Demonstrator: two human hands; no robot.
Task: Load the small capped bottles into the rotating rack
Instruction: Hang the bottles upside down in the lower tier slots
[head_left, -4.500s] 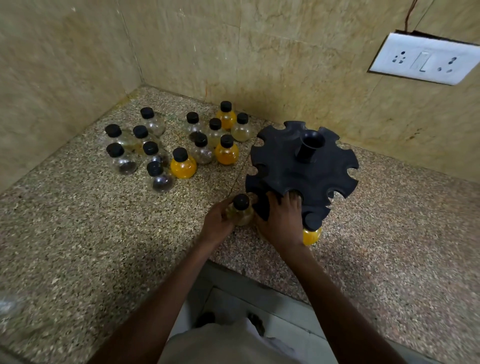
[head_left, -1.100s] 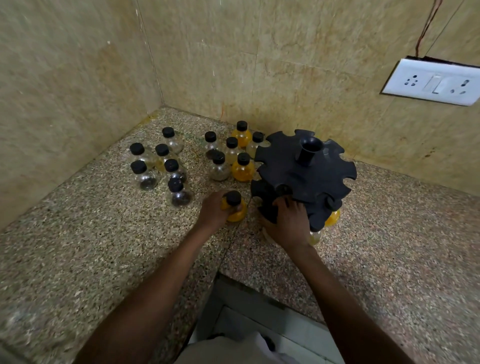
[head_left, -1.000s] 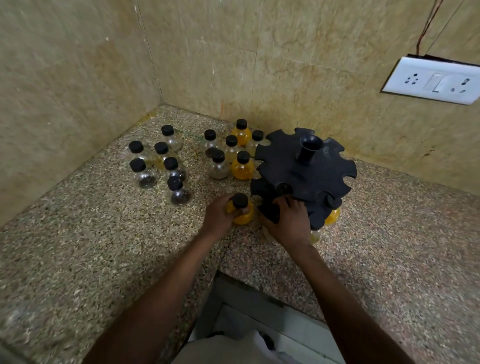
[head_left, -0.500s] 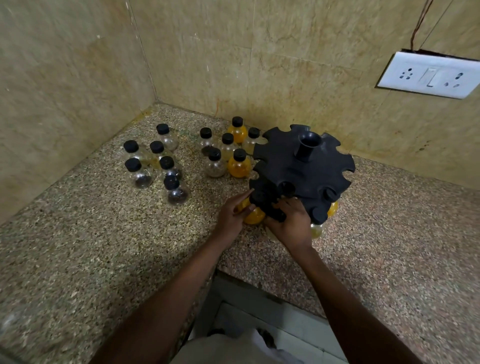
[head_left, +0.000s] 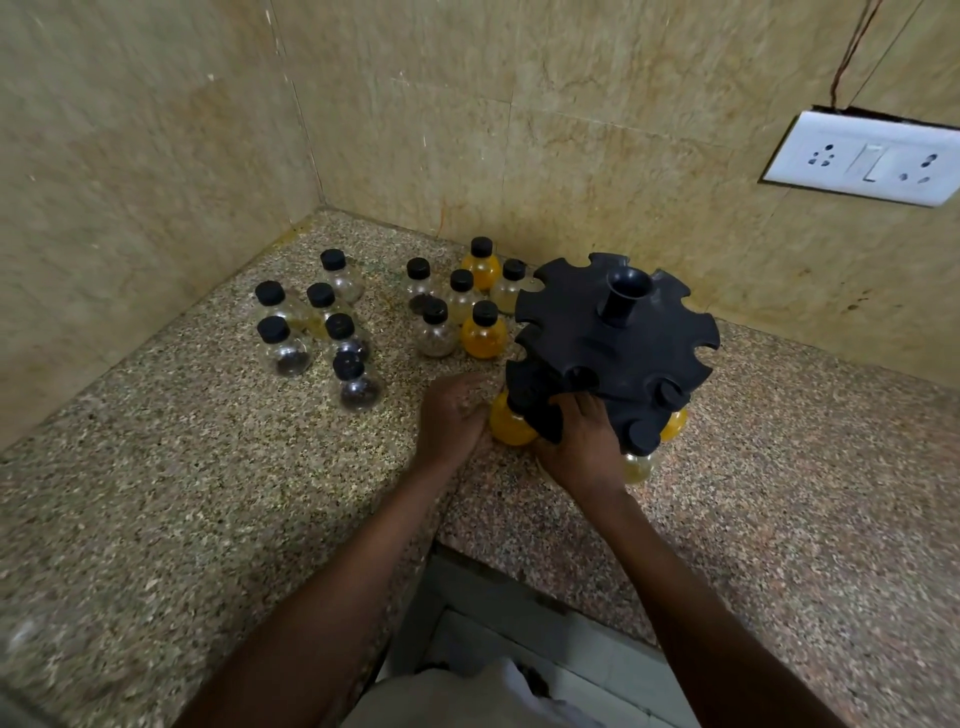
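Observation:
A black two-tier rotating rack (head_left: 613, 343) with notched edges stands on the counter by the back wall. My left hand (head_left: 451, 415) holds a round orange bottle (head_left: 511, 430) against the rack's lower tier, with the bottle's cap tucked in a notch at the near left. My right hand (head_left: 582, 441) grips the lower tier's near edge. An orange bottle (head_left: 676, 423) and a pale yellow one (head_left: 637, 466) hang in lower notches on the near right. Several loose black-capped bottles stand to the left, among them an orange one (head_left: 483, 335) and a clear one (head_left: 357, 385).
The speckled stone counter (head_left: 208, 493) sits in a tiled corner, walls at left and behind. A white switch plate (head_left: 865, 158) is on the back wall at right. The counter's front edge has a cut-out near my body (head_left: 467, 587).
My left hand carried the orange bottle from the counter rightward into a notch of the rack's lower tier. My right hand stayed on the rack's near edge.

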